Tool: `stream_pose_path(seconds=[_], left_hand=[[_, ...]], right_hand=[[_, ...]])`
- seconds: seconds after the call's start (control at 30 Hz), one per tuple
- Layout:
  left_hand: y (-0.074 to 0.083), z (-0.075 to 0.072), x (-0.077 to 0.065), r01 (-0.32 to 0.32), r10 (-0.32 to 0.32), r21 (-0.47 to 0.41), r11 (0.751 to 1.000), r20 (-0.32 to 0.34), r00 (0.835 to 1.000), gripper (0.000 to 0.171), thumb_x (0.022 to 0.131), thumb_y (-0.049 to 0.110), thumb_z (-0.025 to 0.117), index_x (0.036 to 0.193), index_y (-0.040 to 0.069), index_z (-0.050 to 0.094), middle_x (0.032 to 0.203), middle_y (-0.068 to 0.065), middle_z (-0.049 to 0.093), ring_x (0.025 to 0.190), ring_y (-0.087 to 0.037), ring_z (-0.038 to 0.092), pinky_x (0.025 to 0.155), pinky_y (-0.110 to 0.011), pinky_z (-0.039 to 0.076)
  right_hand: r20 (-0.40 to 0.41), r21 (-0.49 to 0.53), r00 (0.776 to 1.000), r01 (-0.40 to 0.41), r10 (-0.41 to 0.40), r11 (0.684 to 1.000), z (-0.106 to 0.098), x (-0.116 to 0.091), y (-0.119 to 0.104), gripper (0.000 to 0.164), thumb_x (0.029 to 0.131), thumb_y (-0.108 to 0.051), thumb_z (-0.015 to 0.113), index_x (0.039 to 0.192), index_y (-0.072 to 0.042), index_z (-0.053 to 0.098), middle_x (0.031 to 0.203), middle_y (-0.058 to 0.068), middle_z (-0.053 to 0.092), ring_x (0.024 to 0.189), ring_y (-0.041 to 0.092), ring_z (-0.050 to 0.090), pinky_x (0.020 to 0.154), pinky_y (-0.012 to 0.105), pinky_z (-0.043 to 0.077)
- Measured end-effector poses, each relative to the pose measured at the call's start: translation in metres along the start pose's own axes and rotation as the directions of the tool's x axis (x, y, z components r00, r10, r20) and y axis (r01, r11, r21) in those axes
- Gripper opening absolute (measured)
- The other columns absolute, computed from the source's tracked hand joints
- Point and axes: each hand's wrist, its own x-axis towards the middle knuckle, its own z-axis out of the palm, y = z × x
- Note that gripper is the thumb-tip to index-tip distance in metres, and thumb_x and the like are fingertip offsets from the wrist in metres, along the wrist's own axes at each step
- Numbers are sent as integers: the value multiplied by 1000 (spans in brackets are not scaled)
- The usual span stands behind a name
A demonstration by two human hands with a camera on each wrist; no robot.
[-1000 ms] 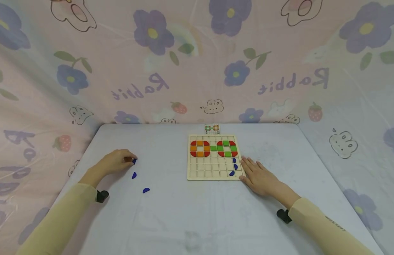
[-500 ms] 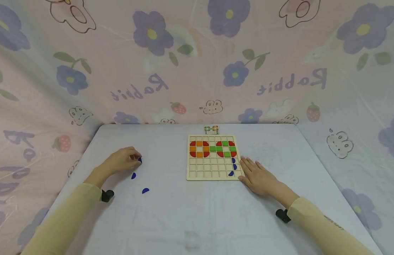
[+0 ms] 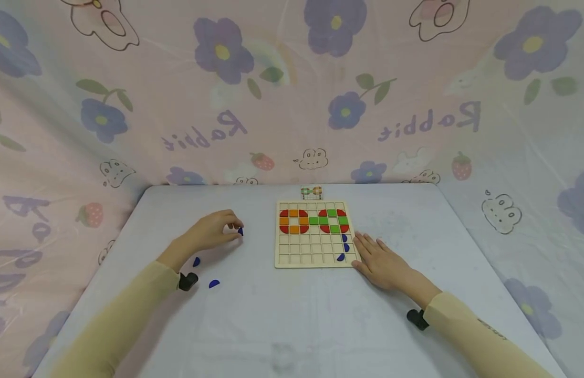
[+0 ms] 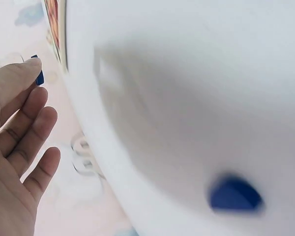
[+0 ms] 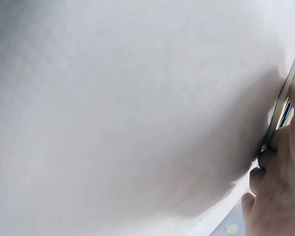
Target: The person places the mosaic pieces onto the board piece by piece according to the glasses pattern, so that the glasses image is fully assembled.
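Observation:
My left hand [image 3: 211, 232] pinches a blue half-round tile [image 3: 240, 231] between thumb and fingertips, held above the table left of the wooden grid board [image 3: 301, 244]. In the left wrist view the pinched blue tile [image 4: 40, 77] shows edge-on beside the thumb. My right hand [image 3: 383, 263] lies flat with straight fingers along the board's right edge, fingertips and thumb right at the rim. On the board, red, orange and green tiles form two rings joined by a green square [image 3: 313, 221]. Below the right ring lie three blue half-round tiles [image 3: 346, 248].
Two loose blue half-round tiles lie on the table near the left forearm, one nearer the wrist [image 3: 196, 261] and another closer to the front [image 3: 214, 284]. A small pattern card [image 3: 312, 192] sits behind the board. Patterned cloth [image 3: 282, 105] hangs around the white table [image 3: 282, 320].
My left hand has moved right toward the board, carrying the blue half-round tile up from the left side of the table. The right hand has stayed at the board's edge.

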Motion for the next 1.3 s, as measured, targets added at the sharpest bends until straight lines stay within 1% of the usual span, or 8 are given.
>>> stream_pose_path(seconds=[0.27,0.4,0.57,0.77,0.93,1.0,1.17,1.3], left_hand=[[33,13,35,-38,37,3,999,51,998,26,95,21,78,118,10,77,111,2,69,103,-17,65,91,-38,56],[46,21,50,-81,80,8,997,71,994,26,95,22,78,119,11,76,112,3,69,102,-15,65,91,-34,56],[57,28,64,-123,123,-5,992,85,989,27,94,23,79,118,11,77,110,3,68,99,-15,64,90,-32,56],[63,37,76,-137,136,-1,991,117,984,24,94,25,79,115,13,77,106,3,67,99,-17,64,87,-31,55],[65,44,83,-122,120,3,993,146,982,25,94,27,80,116,15,77,109,4,67,97,-13,62,87,-30,54],[66,47,85,-113,111,-1,994,156,981,25,93,26,80,116,15,77,109,4,67,95,-12,60,86,-30,54],[66,53,88,-115,108,29,993,172,979,25,93,26,80,116,15,78,103,6,65,89,-10,57,81,-28,52],[67,56,89,-114,102,54,992,176,979,25,94,27,80,116,17,78,104,7,65,89,-9,56,81,-28,51]], right_hand=[[-10,1,1000,6,-6,1000,-1,0,-2,71,111,-41,46,160,6,28,169,23,21,155,43,22,123,63,20],[-4,2,1000,-2,2,1000,0,0,-1,72,111,-42,46,161,5,26,170,22,20,156,42,20,124,62,19],[-8,-1,1000,0,0,1000,2,1,1,72,111,-42,46,161,5,25,170,21,19,156,42,20,124,62,19],[-14,-8,1000,3,-3,1000,5,2,3,72,110,-41,47,161,5,26,170,21,19,156,42,20,123,63,19],[-6,-15,1000,0,0,1000,5,2,3,73,110,-43,47,161,5,25,171,21,19,156,41,20,124,62,19],[-6,-19,1000,2,-2,1000,5,2,3,73,110,-43,46,161,5,25,171,21,19,156,41,20,123,62,19],[-8,-19,1000,7,-7,1000,3,1,3,72,110,-42,46,161,5,26,170,21,20,156,41,21,123,63,20],[-8,-12,1000,2,-2,1000,2,0,2,72,110,-41,47,161,6,26,170,22,20,156,42,21,123,63,20]])
